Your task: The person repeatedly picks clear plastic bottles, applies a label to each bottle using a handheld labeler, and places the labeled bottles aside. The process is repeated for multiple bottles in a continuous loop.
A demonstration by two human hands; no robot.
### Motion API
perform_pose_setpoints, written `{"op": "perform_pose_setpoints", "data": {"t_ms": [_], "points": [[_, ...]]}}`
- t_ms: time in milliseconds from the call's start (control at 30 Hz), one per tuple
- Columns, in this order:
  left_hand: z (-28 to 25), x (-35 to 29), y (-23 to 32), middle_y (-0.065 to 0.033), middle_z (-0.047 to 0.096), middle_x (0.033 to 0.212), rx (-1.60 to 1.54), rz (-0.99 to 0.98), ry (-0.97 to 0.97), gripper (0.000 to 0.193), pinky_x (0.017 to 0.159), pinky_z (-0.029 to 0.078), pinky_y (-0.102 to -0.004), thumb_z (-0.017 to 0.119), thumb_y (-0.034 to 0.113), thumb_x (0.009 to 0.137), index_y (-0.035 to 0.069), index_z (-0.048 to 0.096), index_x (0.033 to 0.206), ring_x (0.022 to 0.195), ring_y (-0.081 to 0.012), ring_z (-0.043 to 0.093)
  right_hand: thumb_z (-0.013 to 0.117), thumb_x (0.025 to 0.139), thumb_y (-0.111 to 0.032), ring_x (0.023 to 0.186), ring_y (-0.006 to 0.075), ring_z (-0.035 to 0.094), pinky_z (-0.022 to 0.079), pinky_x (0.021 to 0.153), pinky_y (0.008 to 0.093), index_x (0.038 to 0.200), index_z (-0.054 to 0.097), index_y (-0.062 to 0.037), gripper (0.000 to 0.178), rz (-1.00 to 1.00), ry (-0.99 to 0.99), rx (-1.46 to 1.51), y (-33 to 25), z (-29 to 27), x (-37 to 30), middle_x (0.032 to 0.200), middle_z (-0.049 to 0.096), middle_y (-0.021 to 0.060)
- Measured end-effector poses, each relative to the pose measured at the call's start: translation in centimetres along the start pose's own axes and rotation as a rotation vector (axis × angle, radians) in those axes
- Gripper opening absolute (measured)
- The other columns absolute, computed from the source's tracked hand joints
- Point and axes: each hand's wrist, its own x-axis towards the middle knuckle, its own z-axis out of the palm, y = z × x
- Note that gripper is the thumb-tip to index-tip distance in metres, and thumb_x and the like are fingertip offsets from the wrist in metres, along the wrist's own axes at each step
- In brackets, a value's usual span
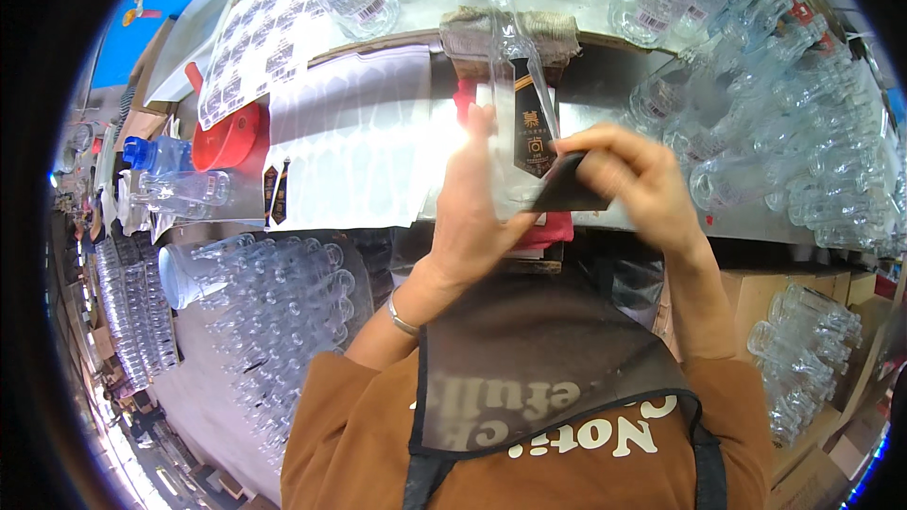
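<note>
A clear glass bottle (510, 42) lies with its neck pointing away from me, on a cloth-topped rest. On its upper side is a black tie-shaped label (532, 127) with orange and white print. My left hand (468, 198), slightly blurred, is around the bottle's lower left side, thumb near the base. In my right hand (638, 179) is a dark flat piece (570, 187), pinched between thumb and fingers. It meets the lower right side of the bottle, beside the label. Motion blur hides exactly what the piece is.
A sheet of clear labels (354, 132) lies left of the bottle, with a red dish (231, 137) beyond it. Glass bottles (775, 113) crowd the right and the far edge. More bottles (283, 307) stand lower left, others (803, 349) by cardboard boxes lower right.
</note>
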Motion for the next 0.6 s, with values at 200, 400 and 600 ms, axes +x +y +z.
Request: {"op": "perform_pose_setpoints", "data": {"t_ms": [200,400,600], "points": [[-0.7,0.7,0.0,-0.0234,0.037,0.155,-0.782,-0.236,-0.075,0.092,0.118,0.032,-0.0420,0.078,0.009,0.080,-0.007,0.026,0.153,0.143,-0.0323,0.039,0.047,0.107,-0.039,0.054,0.0063,0.051,0.041,0.050,0.0247,0.119,0.066,0.0051,0.050,0.298,-0.009,0.230,4.6,0.3,1.5,0.099,0.076,0.0106],[-0.2,-1.1,-2.4,-0.0270,0.027,0.160,-0.005,0.017,-0.093,0.100,0.116,0.033,-0.0475,0.085,0.020,0.075,-0.001,0.028,0.155,0.143,-0.0447,0.036,0.071,0.090,-0.018,0.049,0.0181,0.056,0.046,0.054,0.0347,0.128,0.063,-0.0001,0.043,-0.114,0.211,-0.661,1.9,2.6,-0.2,0.096,0.074,0.0184],[-9.3,3.3,-10.9,-0.0233,0.040,0.155,0.372,0.068,0.136,0.088,0.118,0.028,-0.0514,0.083,0.037,0.079,-0.002,0.042,0.147,0.145,-0.0432,0.035,0.074,0.088,-0.019,0.048,0.0183,0.055,0.047,0.054,0.0341,0.128,0.062,-0.0003,0.046,0.036,0.237,-0.650,2.3,2.1,-0.4,0.096,0.074,0.0172]]}}
